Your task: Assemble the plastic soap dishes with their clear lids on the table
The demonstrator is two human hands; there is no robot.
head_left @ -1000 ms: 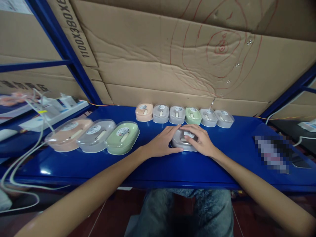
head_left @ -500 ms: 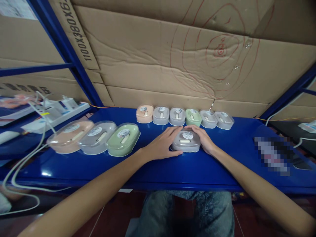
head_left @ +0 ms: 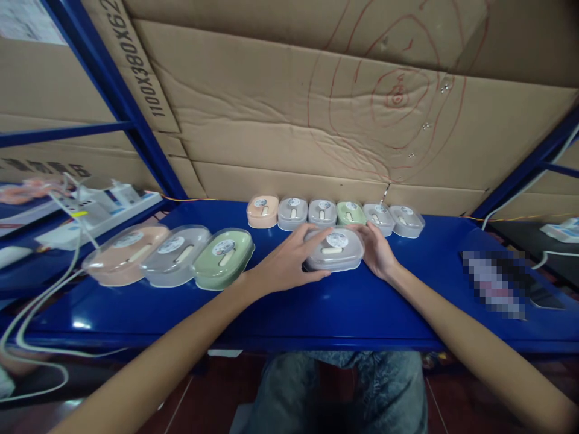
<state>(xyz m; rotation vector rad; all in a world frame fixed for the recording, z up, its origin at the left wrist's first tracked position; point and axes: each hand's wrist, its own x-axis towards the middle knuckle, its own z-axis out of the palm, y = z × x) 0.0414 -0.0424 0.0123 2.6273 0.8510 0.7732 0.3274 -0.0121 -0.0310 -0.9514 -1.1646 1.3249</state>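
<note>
Between my two hands is a grey plastic box (head_left: 335, 258) with rounded corners, a clear lid, a round sticker and a white oblong tab. My left hand (head_left: 292, 256) grips its left side, thumb along the front edge and fingers over the far left. Against the right side lies my right hand (head_left: 379, 252), its fingertips curled behind the box and partly hidden. The box looks slightly tilted and raised off the blue table (head_left: 289, 313). Nearest on the left stands a green box (head_left: 224, 259) of the same kind.
Left of the green box are a grey box (head_left: 174, 256) and a peach box (head_left: 129, 256). A row of several similar boxes (head_left: 322, 214) lines the cardboard wall (head_left: 253, 132). White cables (head_left: 27, 325) hang at the left edge; a pixelated item (head_left: 493, 283) lies right.
The grey box has come up a little and tilted, with both hands moving along with it. The whole view has shifted slightly; the other boxes stay in place.
</note>
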